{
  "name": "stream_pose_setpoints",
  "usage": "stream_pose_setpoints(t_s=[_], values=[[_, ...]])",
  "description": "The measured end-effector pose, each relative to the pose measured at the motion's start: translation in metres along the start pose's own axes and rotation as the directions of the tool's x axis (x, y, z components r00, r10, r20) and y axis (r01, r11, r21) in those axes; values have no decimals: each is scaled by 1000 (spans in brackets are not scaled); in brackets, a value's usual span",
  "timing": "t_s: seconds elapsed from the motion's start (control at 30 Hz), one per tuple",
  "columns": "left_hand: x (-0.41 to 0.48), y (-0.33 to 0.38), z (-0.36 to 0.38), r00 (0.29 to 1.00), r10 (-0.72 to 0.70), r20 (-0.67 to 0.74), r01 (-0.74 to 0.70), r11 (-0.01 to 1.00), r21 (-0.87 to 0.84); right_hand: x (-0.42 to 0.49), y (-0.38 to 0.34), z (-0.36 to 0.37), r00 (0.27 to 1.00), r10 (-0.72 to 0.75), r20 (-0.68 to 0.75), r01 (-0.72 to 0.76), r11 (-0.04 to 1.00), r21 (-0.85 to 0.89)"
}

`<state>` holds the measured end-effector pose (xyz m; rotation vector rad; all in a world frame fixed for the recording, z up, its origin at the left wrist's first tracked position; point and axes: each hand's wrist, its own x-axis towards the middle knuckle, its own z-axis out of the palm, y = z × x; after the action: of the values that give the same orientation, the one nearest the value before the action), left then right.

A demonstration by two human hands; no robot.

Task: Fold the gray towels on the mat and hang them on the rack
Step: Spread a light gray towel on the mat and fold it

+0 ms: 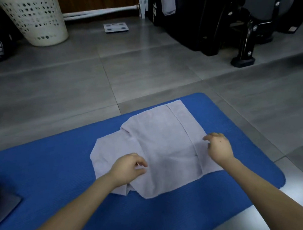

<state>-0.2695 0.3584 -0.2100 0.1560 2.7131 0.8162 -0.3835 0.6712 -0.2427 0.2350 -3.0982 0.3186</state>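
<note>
Gray towel [160,150] is laid partly folded toward the right end of the blue mat [51,168]. Left hand [128,168] is rested on its near-left fold, fingers curled; whether cloth is pinched cannot be told. Right hand [219,146] is held over its right hem band, fingers loosely curled, nothing grasped. A dark cloth [3,199] is seen at the mat's left edge, with a basket [36,20] and scale [116,27] beyond the mat.
</note>
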Motion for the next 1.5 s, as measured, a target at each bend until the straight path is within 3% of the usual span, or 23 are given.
stream_pose_setpoints(t_s=[0.1,0.2,0.3,0.4,0.53,0.67,0.77,0.83,0.93,1.0,1.07,1.17,1.23,1.3,1.37,1.43,1.5], values=[[-10,-35,1,952,-185,-244,177,983,-55,-17,-57,21,963,-234,-131,252,956,151],[-27,-79,4,798,-421,-430,412,903,-120,-42,-117,52,879,-433,-201,470,858,207],[-44,-115,16,657,-611,-441,559,788,-259,-62,-163,88,830,-519,-205,554,808,199],[-53,-128,28,572,-756,-319,674,655,-343,-78,-193,116,824,-550,-137,564,818,110],[-48,-131,44,513,-846,-144,627,484,-610,-80,-208,137,871,-490,-30,488,871,-51],[-35,-124,59,503,-863,-60,496,344,-797,-73,-201,144,855,-499,-143,489,867,-101],[-31,-116,57,468,-881,-72,409,288,-866,-68,-195,126,876,-413,-250,429,903,10],[-32,-111,41,472,-869,-149,339,334,-880,-60,-186,109,908,-286,-306,333,936,116],[-36,-106,-4,524,-761,-382,249,566,-786,-42,-163,78,944,-118,-309,211,934,287],[-39,-99,-44,570,-625,-534,263,754,-601,-27,-146,58,977,-32,-209,122,893,433],[-44,-85,-85,653,-469,-595,296,881,-369,-16,-134,42,995,7,-98,45,855,517],[-52,-62,-133,843,-263,-470,264,962,-64,-6,-124,31,1000,8,-30,6,887,461],[-57,-53,-142,957,-196,-216,232,960,155,-7,-127,33,1000,-13,16,7,944,329],[-59,-53,-134,959,-246,138,187,921,342,-11,-136,41,998,-70,-11,70,973,219],[-62,-67,-119,866,-326,379,213,927,310,-21,-150,55,985,-153,-86,167,967,193],[-65,-93,-106,872,-349,343,305,936,178,-33,-169,68,958,-238,-160,267,943,198],[-67,-124,-96,893,-437,105,422,895,143,-41,-189,79,926,-330,-186,364,912,192]])
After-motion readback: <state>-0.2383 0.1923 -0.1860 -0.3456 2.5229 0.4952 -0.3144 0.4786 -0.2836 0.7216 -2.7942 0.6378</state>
